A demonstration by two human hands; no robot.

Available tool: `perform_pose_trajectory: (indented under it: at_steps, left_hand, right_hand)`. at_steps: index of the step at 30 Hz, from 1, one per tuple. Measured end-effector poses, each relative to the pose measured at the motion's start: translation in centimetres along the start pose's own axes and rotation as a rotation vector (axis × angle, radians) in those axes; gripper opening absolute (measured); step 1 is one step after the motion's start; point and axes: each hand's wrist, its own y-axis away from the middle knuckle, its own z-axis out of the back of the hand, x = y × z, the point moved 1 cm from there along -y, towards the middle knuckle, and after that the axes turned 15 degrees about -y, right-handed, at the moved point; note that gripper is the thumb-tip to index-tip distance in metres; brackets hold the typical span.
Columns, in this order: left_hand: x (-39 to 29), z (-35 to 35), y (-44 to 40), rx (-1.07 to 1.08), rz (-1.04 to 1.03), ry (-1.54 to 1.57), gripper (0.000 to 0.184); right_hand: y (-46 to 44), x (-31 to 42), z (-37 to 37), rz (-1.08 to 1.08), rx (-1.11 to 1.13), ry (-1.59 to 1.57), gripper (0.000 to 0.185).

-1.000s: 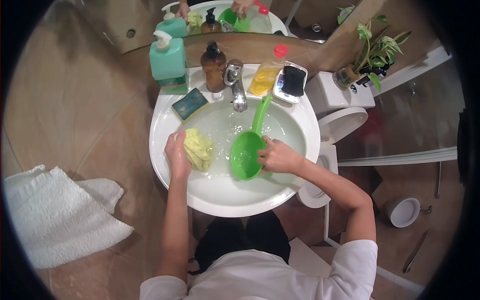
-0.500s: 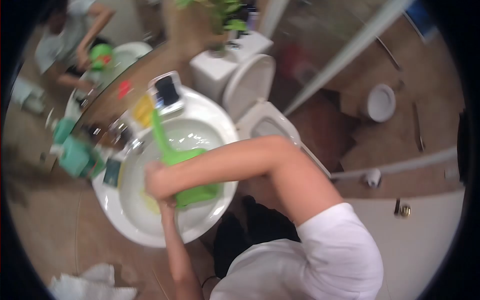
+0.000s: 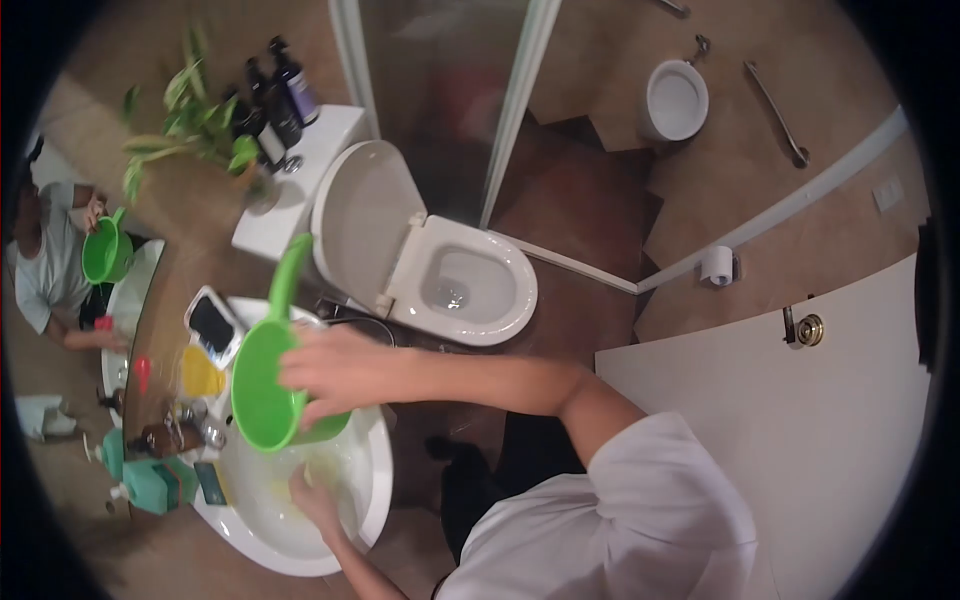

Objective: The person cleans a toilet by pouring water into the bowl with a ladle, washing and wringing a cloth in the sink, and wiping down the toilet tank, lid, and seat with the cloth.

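A green dipper (image 3: 264, 385) hangs over the white sink (image 3: 378, 475), its handle pointing up in the view. My right hand (image 3: 340, 370) grips the dipper at its rim. Lower in the basin is my left hand (image 3: 315, 498), beside a pale yellow cloth (image 3: 318, 475) that looks blurred in the water; whether the fingers grasp it is unclear. Around the sink's rim stand a sponge (image 3: 211, 484), a green pump bottle (image 3: 158, 486), a brown bottle (image 3: 168, 438), a yellow liquid bottle (image 3: 203, 372) and a tray with a black item (image 3: 212, 328).
Beside the sink is a toilet (image 3: 480, 285) with its lid up. Dark bottles (image 3: 280, 95) and a potted plant (image 3: 190, 130) stand on its tank (image 3: 335, 125). A white door (image 3: 760, 400) is at the right, and a mirror (image 3: 135, 300) at the left.
The view has swung right toward the toilet and door. My right hand has lifted the green dipper above the basin. My left hand has stayed low in the sink.
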Motion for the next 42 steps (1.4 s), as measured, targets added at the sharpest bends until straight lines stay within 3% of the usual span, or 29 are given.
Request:
perform_pose_trajectory:
  at_steps: [4, 6, 9, 11, 12, 14, 16, 17, 19, 20, 22, 23, 24, 26, 27, 29, 32, 33, 35, 36, 37, 38, 40, 42]
  left_hand:
    - [-2.3, 0.4, 0.9, -0.052, 0.073, -0.137, 0.031]
    - [-3.4, -0.1, 1.1, -0.16, 0.191, -0.106, 0.03]
    - [-6.9, -1.3, 0.9, -0.231, 0.309, -0.158, 0.03]
    - [-6.9, -3.7, 0.9, -0.367, 0.426, 0.079, 0.048]
    - [-8.3, -4.7, 0.6, -0.424, 0.509, -0.07, 0.045]
    - [-11.1, -5.7, -0.6, -0.454, 0.565, -0.044, 0.041]
    - [-12.7, -6.3, -1.5, -0.493, 0.72, 0.01, 0.034]
    - [-13.6, -6.5, -1.8, -0.513, 0.798, 0.038, 0.031]
    - [-6.9, -7.6, -2.2, -0.174, 0.318, -0.86, 0.032]
    - [-6.4, -7.8, -2.3, -0.186, 0.043, -1.242, 0.032]
    - [-7.7, -8.5, -2.9, -0.127, 0.199, -1.252, 0.034]
    - [-8.3, -8.8, -3.0, -0.057, 0.344, -1.248, 0.035]
    - [-9.0, -8.6, -3.0, -0.061, 0.359, -1.249, 0.035]
    - [-10.1, -8.3, -2.9, -0.17, 0.545, -0.73, 0.038]
    - [-11.0, -8.2, -2.7, -0.175, 0.557, -0.727, 0.038]
    - [-16.1, -7.0, -1.9, -0.272, 0.676, -0.485, 0.04]
    - [-14.7, -6.8, -1.9, -0.233, 0.549, -0.538, 0.043]
    - [-10.3, -8.1, -2.2, -0.334, 0.53, -0.462, 0.044]
    - [-7.9, -9.2, -3.4, -0.531, 0.466, -0.313, 0.046]
    - [-6.8, -9.1, -2.9, -0.444, 0.516, -0.291, 0.04]
    - [-8.4, -8.4, -2.4, -0.354, 0.565, -0.274, 0.035]
    - [-18.1, -6.0, -2.8, -0.262, 0.611, -0.261, 0.03]
    - [-14.9, -6.9, -2.4, -0.315, 0.644, -0.232, 0.035]
    - [-15.2, -7.1, -2.5, -0.409, 0.679, 0.071, 0.038]
  right_hand:
    - [15.9, -7.6, 8.9, -0.055, -0.392, 0.025, 0.029]
    - [24.7, -11.1, 12.9, -0.181, -0.513, 0.204, 0.025]
    - [36.5, -16.0, 18.2, -0.476, -0.726, 0.38, 0.022]
    - [44.4, -20.3, 20.3, -0.656, -0.862, 0.483, 0.021]
    - [47.9, -22.3, 21.2, -0.736, -0.93, 0.529, 0.02]
    - [53.8, -25.7, 22.6, -0.821, -1.016, 0.567, 0.02]
    - [58.6, -29.2, 23.7, -1.306, -1.028, 0.559, 0.016]
    - [60.1, -31.3, 24.4, -1.31, -1.038, 0.549, 0.016]
    - [61.7, -35.7, 25.1, -1.572, -1.066, 0.601, 0.015]
    - [61.6, -38.7, 26.1, -1.564, -1.065, 0.587, 0.015]
    - [59.5, -45.1, 29.9, -1.669, -0.903, 0.51, 0.014]
    - [56.0, -46.6, 33.0, -1.592, -0.975, 0.517, 0.014]
    - [53.0, -50.1, 35.5, -1.467, -1.044, 0.577, 0.014]
    - [43.5, -51.6, 43.6, -1.347, -1.077, 0.412, 0.015]
    - [38.3, -50.9, 47.1, -1.27, -1.184, 0.349, 0.019]
    - [31.0, -51.3, 51.7, -0.881, -1.328, 0.457, 0.034]
    - [24.1, -47.0, 53.6, -0.762, -1.335, 0.372, 0.041]
    - [23.5, -45.0, 52.8, -0.568, -1.359, 0.316, 0.038]
    - [23.2, -40.2, 49.7, -0.262, -1.412, 0.168, 0.031]
    - [23.6, -37.1, 46.8, -0.154, -1.443, 0.075, 0.028]
    - [23.9, -33.5, 43.6, -0.159, -1.48, 0.167, 0.026]
    - [24.6, -31.4, 39.9, -0.137, -1.48, 0.278, 0.023]
    - [25.0, -27.5, 31.5, -0.202, -1.413, 0.066, 0.013]
    - [24.3, -24.4, 22.6, -0.345, -1.049, -0.222, 0.011]
